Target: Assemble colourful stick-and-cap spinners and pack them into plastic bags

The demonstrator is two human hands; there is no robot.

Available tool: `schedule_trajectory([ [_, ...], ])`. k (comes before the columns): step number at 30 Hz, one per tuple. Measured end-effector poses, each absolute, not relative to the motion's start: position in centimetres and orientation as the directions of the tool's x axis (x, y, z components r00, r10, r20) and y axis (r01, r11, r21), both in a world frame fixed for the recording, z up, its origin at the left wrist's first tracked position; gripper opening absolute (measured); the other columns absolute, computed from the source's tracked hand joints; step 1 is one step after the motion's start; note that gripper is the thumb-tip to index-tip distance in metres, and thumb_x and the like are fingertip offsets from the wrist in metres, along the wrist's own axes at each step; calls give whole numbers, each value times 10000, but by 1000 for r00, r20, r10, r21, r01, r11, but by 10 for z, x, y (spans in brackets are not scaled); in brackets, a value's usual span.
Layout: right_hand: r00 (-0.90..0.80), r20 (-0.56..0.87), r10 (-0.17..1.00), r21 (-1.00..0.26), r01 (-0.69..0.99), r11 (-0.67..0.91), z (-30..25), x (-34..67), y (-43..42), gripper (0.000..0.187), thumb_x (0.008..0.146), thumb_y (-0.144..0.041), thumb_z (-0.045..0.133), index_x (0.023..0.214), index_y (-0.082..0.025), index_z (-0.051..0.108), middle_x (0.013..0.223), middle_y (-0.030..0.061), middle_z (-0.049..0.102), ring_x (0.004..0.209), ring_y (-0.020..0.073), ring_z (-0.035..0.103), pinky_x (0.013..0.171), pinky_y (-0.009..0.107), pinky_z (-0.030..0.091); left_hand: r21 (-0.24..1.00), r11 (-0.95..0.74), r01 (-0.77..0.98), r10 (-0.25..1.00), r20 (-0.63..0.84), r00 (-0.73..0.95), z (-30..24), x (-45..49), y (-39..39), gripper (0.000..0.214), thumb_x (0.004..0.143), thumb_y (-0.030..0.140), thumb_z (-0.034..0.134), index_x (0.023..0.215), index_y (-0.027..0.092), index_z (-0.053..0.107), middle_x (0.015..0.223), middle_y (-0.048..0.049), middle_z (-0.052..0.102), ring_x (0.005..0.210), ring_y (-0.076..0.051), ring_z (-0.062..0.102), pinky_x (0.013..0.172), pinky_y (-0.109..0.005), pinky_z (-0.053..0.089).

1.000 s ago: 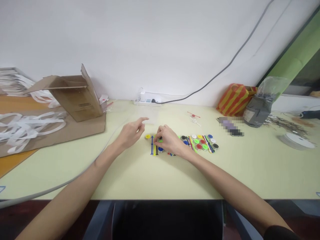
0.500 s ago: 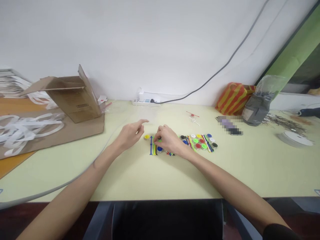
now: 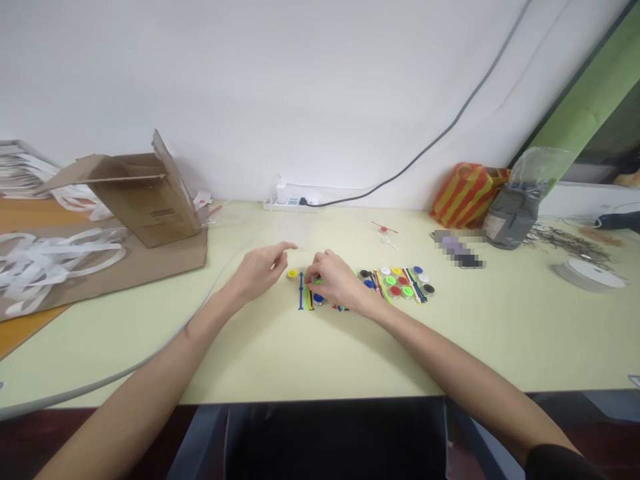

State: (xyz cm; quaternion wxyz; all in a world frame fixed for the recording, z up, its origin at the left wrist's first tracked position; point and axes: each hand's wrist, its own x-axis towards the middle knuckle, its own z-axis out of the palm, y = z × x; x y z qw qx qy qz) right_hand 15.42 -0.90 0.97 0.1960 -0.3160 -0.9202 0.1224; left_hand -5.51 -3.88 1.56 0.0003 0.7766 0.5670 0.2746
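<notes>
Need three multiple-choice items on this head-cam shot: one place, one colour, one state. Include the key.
1. Where is the cardboard box relative to the power strip?
A. To its left
B. To its right
C. On top of it

2. What colour is the long stick beside the right hand?
A. Red
B. White
C. Blue

3. What is the left hand doing?
A. Gripping a disc
B. Holding nothing, index finger extended
C. Lying flat on the box

1: A, the box is at the left of the view, the strip further right by the wall.
2: C, the stick shows blue along its length.
3: B, its fingers are empty and the index finger points away from the palm.
</notes>
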Motion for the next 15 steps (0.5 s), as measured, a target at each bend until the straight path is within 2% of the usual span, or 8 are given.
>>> schedule_trajectory([
  [5, -648, 369, 666, -392, 542, 744, 16, 166, 0, 116, 875, -108, 677, 855, -186, 761, 856, 56, 618, 901, 215, 509, 790, 295, 388, 312, -349, 884, 888, 411, 206, 16, -56, -39, 373, 954, 255, 391, 1215, 227, 657, 673, 20, 583, 593, -138, 510, 622, -255, 343],
  [10, -459, 522, 719, -358, 647, 673, 31, 221, 62, 139, 896, -137, 609, 911, -190, 736, 908, 57, 659, 931, 231, 548, 870, 325, 403, 316, -333, 888, 899, 390, 198, 15, -61, -37, 383, 954, 283, 388, 1227, 227, 651, 711, 11, 619, 633, -148, 550, 635, -259, 355],
  [12, -341, 502, 794, -361, 752, 551, 33, 252, 99, 211, 892, -97, 560, 994, -177, 727, 981, 66, 682, 974, 232, 572, 891, 318, 413, 320, -325, 890, 902, 387, 190, 15, -62, -37, 386, 957, 304, 385, 1226, 229, 651, 734, 6, 633, 648, -153, 562, 640, -261, 360],
  [14, -221, 386, 896, -402, 834, 379, 30, 282, 132, 336, 899, -52, 496, 1146, -169, 691, 1063, 70, 695, 979, 206, 606, 881, 287, 431, 321, -318, 892, 906, 380, 187, 15, -60, -37, 395, 963, 327, 373, 1225, 226, 650, 735, 4, 636, 651, -156, 565, 644, -264, 364],
  [15, -201, 354, 914, -405, 848, 343, 26, 294, 145, 360, 899, -53, 503, 1199, -157, 672, 1059, 79, 702, 968, 204, 622, 869, 280, 440, 323, -311, 894, 909, 375, 180, 16, -59, -37, 400, 966, 338, 364, 1223, 226, 651, 726, 5, 635, 647, -157, 564, 644, -265, 365],
])
